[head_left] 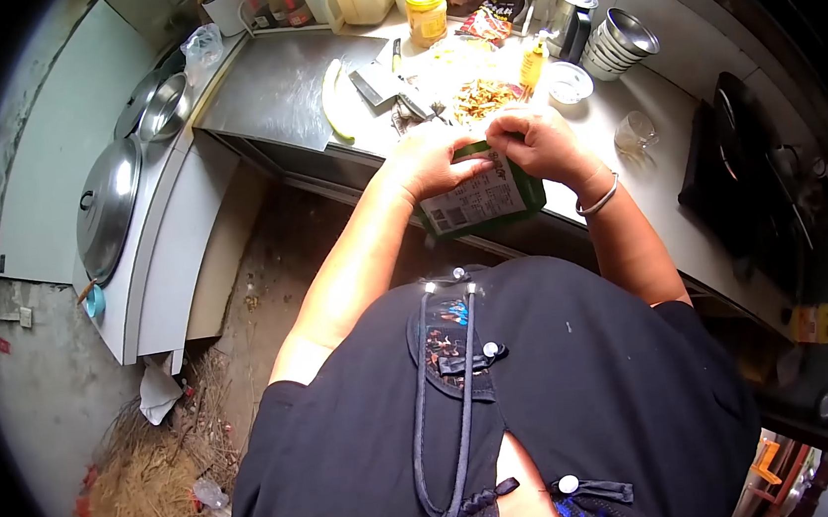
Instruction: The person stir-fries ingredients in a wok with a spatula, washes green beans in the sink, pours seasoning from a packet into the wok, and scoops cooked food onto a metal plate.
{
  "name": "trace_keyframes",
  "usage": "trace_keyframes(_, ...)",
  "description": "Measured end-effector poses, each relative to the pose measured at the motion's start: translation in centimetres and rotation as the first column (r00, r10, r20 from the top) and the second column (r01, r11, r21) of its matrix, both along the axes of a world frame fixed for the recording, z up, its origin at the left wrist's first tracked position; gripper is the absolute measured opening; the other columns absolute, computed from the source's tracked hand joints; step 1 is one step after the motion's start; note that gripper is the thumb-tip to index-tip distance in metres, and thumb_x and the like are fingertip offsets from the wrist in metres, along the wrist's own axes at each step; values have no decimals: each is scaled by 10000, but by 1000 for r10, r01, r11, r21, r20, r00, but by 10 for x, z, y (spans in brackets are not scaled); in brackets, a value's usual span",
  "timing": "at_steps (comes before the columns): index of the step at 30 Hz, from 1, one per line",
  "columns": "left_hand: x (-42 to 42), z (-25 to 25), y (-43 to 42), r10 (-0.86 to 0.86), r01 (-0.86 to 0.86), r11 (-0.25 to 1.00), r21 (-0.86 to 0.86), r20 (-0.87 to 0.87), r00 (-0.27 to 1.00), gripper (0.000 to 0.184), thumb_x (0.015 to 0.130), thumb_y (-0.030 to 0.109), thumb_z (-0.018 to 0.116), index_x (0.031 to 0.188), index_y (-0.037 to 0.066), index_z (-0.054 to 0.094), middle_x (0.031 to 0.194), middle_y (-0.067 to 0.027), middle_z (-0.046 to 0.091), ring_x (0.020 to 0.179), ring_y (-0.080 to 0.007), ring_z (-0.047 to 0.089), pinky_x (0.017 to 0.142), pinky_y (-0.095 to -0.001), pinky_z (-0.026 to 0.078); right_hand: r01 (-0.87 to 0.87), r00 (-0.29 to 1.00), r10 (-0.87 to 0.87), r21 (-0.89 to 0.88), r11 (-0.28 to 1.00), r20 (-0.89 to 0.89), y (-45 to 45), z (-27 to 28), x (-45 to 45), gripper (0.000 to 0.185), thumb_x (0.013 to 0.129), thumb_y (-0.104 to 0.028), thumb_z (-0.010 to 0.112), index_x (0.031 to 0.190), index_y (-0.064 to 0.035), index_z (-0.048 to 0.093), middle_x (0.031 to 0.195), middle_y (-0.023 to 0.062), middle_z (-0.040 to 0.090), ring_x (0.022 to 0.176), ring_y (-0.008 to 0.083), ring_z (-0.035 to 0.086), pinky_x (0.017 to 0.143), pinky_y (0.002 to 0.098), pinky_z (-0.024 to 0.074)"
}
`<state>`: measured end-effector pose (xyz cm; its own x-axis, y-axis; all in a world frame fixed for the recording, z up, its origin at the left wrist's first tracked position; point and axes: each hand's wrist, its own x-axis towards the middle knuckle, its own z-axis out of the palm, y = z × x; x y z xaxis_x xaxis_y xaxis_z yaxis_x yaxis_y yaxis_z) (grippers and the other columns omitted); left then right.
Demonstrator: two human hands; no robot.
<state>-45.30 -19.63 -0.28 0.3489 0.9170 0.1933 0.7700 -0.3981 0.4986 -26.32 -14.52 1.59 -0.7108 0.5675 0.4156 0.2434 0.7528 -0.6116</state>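
A green packet [484, 198] with a white printed label hangs between my hands at the counter's front edge. My left hand [433, 164] grips its upper left part, thumb across the label. At the top right, the fingers of my right hand [545, 146] are curled and pinch the packet's upper edge. Just beyond my hands lies a heap of orange-brown chopped food [483, 99]. A cleaver [375, 85] rests on the counter to its left, near a long pale vegetable [333, 102]. Beside the heap is a yellow bottle [532, 66].
A yellow-lidded jar [427, 16] stands at the back. Right of it are a steel kettle [570, 19], stacked metal bowls [621, 43], a white lidded tub [570, 83] and a glass [635, 133]. Steel lids [110, 210] cover the left stove; straw [153, 493] lies on the floor.
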Motion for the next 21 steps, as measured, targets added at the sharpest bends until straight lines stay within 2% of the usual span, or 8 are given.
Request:
trace_keyframes(2,0,1,-1,5,-5,1000,17,-5,1000,285,748,307,652,955,112,639,874,-121,630,832,-294,591,743,-363,468,12,1000,-12,-11,1000,-28,-1,0,-1,69,745,-115,595,745,-48,611,687,115,586,664,281,579,610,335,461)
trace_keyframes(4,2,2,-3,8,-8,1000,30,-11,1000,262,759,306,638,937,114,645,855,-120,632,817,-296,593,731,-363,471,31,997,-24,-87,996,80,-4,0,1,68,778,-79,609,785,-12,599,718,115,587,667,231,576,623,299,453)
trace_keyframes(6,5,7,-3,-16,16,1000,1,-13,1000,248,772,312,619,934,126,646,845,-113,633,801,-295,597,716,-364,474,14,995,-17,40,999,95,-8,1,-1,77,785,-92,610,783,-15,601,719,124,589,650,238,578,606,305,455)
trace_keyframes(8,6,-1,3,-25,26,1000,4,-102,995,208,761,278,590,876,111,640,824,-111,631,787,-297,600,700,-383,478,41,988,-48,52,998,149,-8,-5,-3,69,767,-99,610,771,-31,602,697,132,584,632,264,582,587,310,458)
trace_keyframes(10,6,-2,-1,15,-2,993,116,-105,994,185,746,260,573,800,91,622,774,-110,622,744,-295,602,673,-389,482,84,989,-103,166,982,106,-9,-7,-9,72,736,-147,596,724,-78,612,637,131,586,584,307,578,536,360,459)
trace_keyframes(14,4,-13,-2,81,-46,973,227,-146,986,205,766,267,526,728,79,600,711,-104,606,663,-285,597,606,-386,479,109,994,-112,223,969,-1,-14,-4,-23,59,720,-117,587,688,-69,594,611,131,564,568,312,564,523,367,446)
trace_keyframes(16,2,-13,-3,124,-79,972,222,-199,972,211,774,260,515,720,73,595,702,-108,605,656,-285,598,598,-384,478,171,984,-176,163,972,16,-15,-6,-28,32,706,-64,594,696,-37,579,649,130,558,599,288,562,553,318,447)
trace_keyframes(21,-3,-11,-10,205,-158,953,259,-163,965,211,784,256,495,723,79,592,696,-108,606,653,-289,597,591,-387,476,218,976,-219,115,969,-2,-16,-6,-44,37,702,-65,591,675,-41,586,645,139,568,607,294,573,571,323,456)
